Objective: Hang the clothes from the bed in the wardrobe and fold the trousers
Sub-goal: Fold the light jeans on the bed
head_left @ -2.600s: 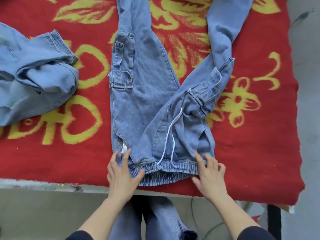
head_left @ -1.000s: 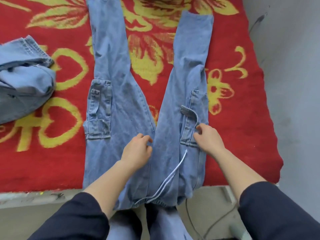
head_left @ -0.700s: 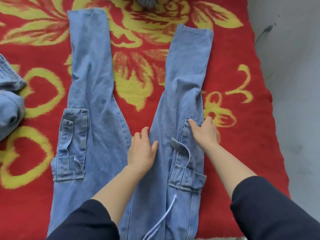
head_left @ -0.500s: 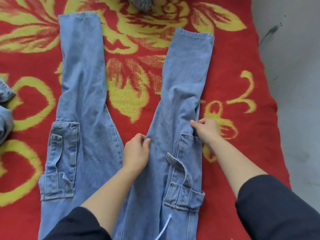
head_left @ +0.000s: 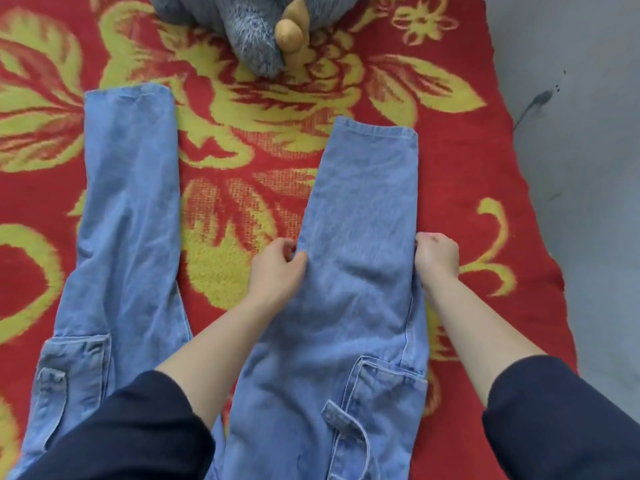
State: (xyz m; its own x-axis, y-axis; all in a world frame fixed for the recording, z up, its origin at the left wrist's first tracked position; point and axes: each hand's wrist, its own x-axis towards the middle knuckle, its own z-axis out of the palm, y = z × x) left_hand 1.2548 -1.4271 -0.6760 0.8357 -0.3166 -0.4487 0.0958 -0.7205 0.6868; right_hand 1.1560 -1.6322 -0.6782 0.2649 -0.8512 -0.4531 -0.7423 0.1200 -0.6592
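Note:
Light blue denim trousers (head_left: 360, 237) lie flat on the red and yellow bed cover (head_left: 242, 161), legs spread apart and pointing away from me. Cargo pockets show on both legs near the bottom of the view. My left hand (head_left: 277, 268) pinches the inner edge of the right trouser leg at about mid-length. My right hand (head_left: 437, 256) grips the outer edge of the same leg, level with the left hand. The left trouser leg (head_left: 128, 209) lies untouched. The waistband is hidden below my sleeves.
A grey plush toy (head_left: 249, 26) with a tan part sits at the far middle of the bed. The bed's right edge runs beside a grey floor (head_left: 581, 168).
Both hands have slid up the right trouser leg, from the pocket area toward the hem, and now pinch its two edges. The view has tilted further up the bed, revealing the plush toy.

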